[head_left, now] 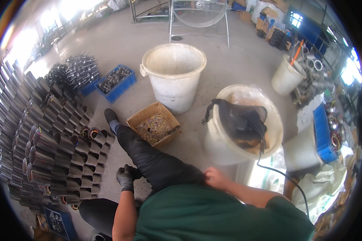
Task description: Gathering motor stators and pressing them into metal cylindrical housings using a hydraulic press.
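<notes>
My left hand [126,178], in a dark grey glove, hangs beside my black-trousered leg [149,156]. Its fingers are curled around a small black piece that I cannot make out. Bare, my right hand [216,177] rests at the side of my thigh, fingers bent in against the black cloth; what they grip, if anything, is hidden. Past my shin stands an open cardboard box [174,120] of small mixed bits. To the left of my left hand, metal tubes [76,160] are stacked high, some with coloured wires at their ends.
A white tub [175,86] stands ahead. Another tub [217,140], right, carries a black bag [241,120] with a cable [287,176] trailing down. Blue crates [118,90] of metal parts sit left. A large round fan [200,14] is far ahead; white sacks [321,186] lie right.
</notes>
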Demonstrator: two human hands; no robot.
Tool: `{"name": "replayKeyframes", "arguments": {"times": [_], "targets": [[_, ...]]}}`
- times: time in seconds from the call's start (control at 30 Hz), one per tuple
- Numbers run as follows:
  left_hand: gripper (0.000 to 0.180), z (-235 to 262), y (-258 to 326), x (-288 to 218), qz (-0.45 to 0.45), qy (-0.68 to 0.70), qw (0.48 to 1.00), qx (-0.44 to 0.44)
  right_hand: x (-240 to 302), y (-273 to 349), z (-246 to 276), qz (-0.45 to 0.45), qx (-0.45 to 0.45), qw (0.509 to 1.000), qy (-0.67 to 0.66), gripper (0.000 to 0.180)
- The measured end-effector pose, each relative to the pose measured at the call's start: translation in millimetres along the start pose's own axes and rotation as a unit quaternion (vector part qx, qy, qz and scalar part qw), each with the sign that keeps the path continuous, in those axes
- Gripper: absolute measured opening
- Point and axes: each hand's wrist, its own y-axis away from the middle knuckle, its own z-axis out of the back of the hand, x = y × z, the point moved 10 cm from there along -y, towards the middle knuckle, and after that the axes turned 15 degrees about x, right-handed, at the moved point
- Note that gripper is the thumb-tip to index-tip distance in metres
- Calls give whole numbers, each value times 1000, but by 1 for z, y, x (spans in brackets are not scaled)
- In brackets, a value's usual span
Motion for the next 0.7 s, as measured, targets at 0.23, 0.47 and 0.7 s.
{"name": "replayKeyframes", "arguments": {"times": [0.23, 0.47, 0.7], "targets": [[24, 10, -6, 16, -23, 77, 997, -1, 37, -1, 21, 6, -89, 993, 76, 13], [25, 15, -9, 23, -29, 55, 998, 6, 42, 19, 19, -64, 87, 973, 204, 20], [27, 18, -11, 31, -14, 4, 1000, -13, 64, 42, 41, -74, 114, 948, 287, 17]]}}
